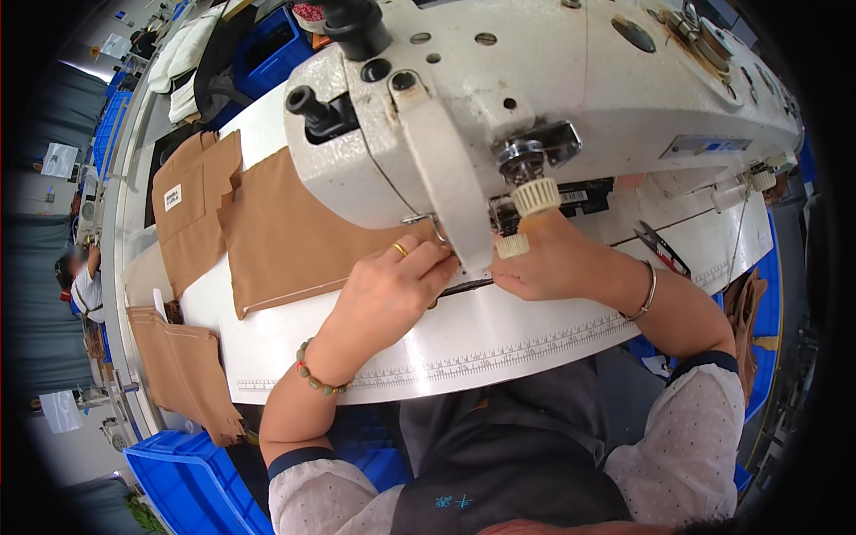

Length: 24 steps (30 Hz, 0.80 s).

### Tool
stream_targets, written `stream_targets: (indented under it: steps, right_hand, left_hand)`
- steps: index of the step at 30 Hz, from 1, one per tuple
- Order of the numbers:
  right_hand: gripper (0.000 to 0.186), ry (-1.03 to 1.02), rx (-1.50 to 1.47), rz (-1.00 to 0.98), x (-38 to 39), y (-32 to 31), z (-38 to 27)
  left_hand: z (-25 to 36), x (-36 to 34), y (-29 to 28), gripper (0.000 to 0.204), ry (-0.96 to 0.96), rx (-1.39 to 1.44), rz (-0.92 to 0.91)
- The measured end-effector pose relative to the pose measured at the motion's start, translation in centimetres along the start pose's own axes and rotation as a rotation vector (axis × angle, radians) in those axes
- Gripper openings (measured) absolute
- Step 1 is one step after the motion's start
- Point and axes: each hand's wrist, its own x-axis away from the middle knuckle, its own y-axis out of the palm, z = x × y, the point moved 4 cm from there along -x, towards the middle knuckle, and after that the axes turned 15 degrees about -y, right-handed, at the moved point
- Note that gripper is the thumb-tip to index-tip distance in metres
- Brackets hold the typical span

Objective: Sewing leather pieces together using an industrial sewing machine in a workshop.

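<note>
A white sewing machine [464, 98] stands over the pale work table. My left hand [392, 290], with a ring and a bead bracelet, is closed, its fingertips pinched together beside the needle area. Whatever lies between those fingers is too small or hidden to tell. On the other side of the machine's head, my right hand [544, 263] is curled closed near the same spot, partly covered by the cream tension knobs [535, 196]. A large brown fabric panel [290, 236] lies flat on the left, its right part reaching behind my left hand.
Black-handled thread snips [662, 250] lie right of my right hand. A brown piece with a pocket and label [192, 205] and another brown piece [183, 366] rest at the left. Blue bins [192, 481] stand below. A printed ruler [464, 364] follows the table's front edge.
</note>
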Motion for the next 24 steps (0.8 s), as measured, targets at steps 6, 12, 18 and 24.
stream_targets:
  steps: [6,12,18,24]
  right_hand:
    - [0.006,0.0,0.006,-0.011,0.0,0.3,0.1]
    - [0.004,0.062,0.081,0.038,0.3,1.6,0.6]
    - [0.013,0.163,0.11,0.092,1.4,3.1,2.5]
    - [0.016,0.096,0.207,0.125,1.1,2.3,2.5]
  left_hand:
    - [-0.5,0.1,0.5,0.04,-0.021,0.023,0.022]
    - [-1.1,-0.2,0.6,0.028,0.015,-0.067,0.089]
    - [-2.1,-1.2,1.3,0.026,-0.033,-0.078,0.143]
    - [-2.4,-1.3,1.4,0.026,-0.058,-0.03,0.167]
